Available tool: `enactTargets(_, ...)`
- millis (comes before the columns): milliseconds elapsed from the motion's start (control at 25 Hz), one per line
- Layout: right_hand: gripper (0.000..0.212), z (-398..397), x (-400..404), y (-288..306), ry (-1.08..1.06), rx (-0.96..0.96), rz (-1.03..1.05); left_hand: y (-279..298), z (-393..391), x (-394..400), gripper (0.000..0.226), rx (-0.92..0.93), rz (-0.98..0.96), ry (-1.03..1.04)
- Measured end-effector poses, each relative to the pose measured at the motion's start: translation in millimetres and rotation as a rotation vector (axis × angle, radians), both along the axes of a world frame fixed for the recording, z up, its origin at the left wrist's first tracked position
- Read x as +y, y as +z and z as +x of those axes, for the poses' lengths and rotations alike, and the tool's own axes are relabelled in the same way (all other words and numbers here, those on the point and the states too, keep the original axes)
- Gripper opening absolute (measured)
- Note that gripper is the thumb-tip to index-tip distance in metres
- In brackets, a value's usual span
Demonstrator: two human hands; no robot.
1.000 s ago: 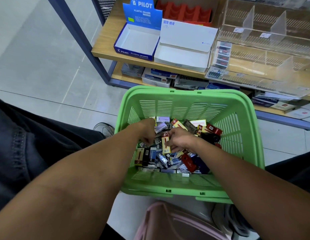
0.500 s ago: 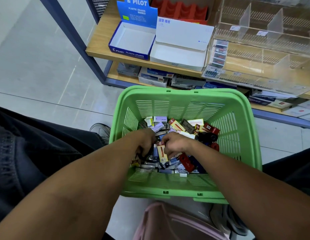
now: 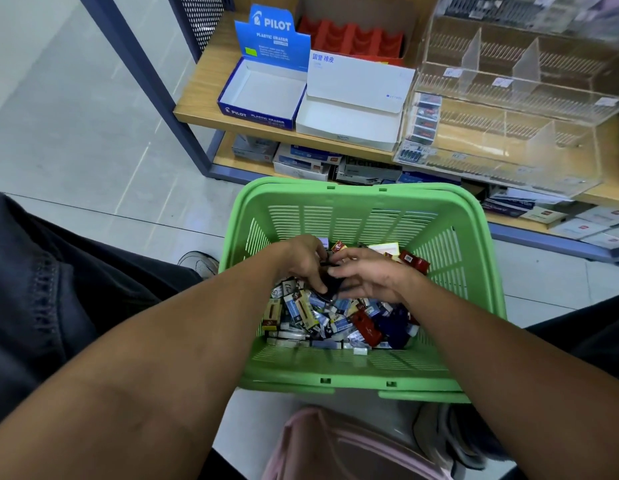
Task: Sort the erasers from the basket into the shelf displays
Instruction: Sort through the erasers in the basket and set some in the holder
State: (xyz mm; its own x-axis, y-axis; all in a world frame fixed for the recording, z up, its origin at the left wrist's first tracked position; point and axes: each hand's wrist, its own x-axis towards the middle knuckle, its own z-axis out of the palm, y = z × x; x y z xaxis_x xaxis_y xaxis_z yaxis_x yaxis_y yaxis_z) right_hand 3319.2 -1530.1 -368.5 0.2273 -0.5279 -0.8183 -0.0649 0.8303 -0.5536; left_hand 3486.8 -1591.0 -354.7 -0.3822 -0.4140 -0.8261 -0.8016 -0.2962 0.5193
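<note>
Both hands are inside the green basket (image 3: 467, 258), above the loose pile of erasers (image 3: 335, 317). The left hand (image 3: 302, 261) curls its fingers around a dark object (image 3: 330, 284); whether it is an eraser cannot be told. The right hand (image 3: 368, 277) touches the same object with fingers spread and relaxed.

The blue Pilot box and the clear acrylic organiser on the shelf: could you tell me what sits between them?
In the head view, an open white display box sits between the blue Pilot box and the clear acrylic organiser; its tray looks empty.
</note>
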Motion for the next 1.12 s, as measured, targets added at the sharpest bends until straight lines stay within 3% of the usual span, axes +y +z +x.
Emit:
enactTargets(80, 0.022, -15, -3, 2, 0.216, 0.221, -0.137, -9, -7, 10, 0.064, 0.032, -0.001, -0.091)
enactTargets(160, 0.014, -26, -6, 10, 0.644, 0.451, -0.211, -18, -14, 20, 0.059, -0.045, -0.085, -0.393)
enactTargets(280, 0.014, -37, -4, 19, 1.085, 0.669, -0.137, -31, -17, 32, 0.061, -0.152, -0.171, -0.807)
enactTargets(400, 0.022, -35, 4, 23, 1.386, 0.920, -0.186, -41, -11, 37, 0.070, -0.285, -0.198, -0.980)
enactTargets(480, 0.021, -28, 6, 20, 1.333, 0.961, -0.279, -43, -8, 34, 0.056, -0.348, -0.189, -1.015)
enactTargets(600, 0.017, -11, -10, 8, 0.854, 0.824, -0.408, -42, -6, 24, 0.011, -0.376, -0.174, -0.955)
enactTargets(720, 0.050, 15, -25, -3, 0.492, 0.717, -0.466, -33, 5, 13, 0.018, -0.406, -0.203, -0.796)
enactTargets(840, 0.079, 40, -22, -23, 0.654, 0.776, -0.468, -23, 18, 4, 0.023, -0.375, -0.351, -0.492)
enactTargets(960, 0.086, 48, -11, -37, 0.639, 0.840, -0.506, -19, 17, -4, 0.023, -0.303, -0.652, -0.145)
enactTargets(1040, 0.082, 46, -2, -44, 0.543, 0.748, -0.505, -25, 16, -1, 0.034, -0.267, -0.753, -0.119)
enactTargets(1120, 0.075, 44, 9, -48, 0.591, 0.625, -0.527, -35, 20, 7, 0.051, -0.281, -0.761, -0.269)
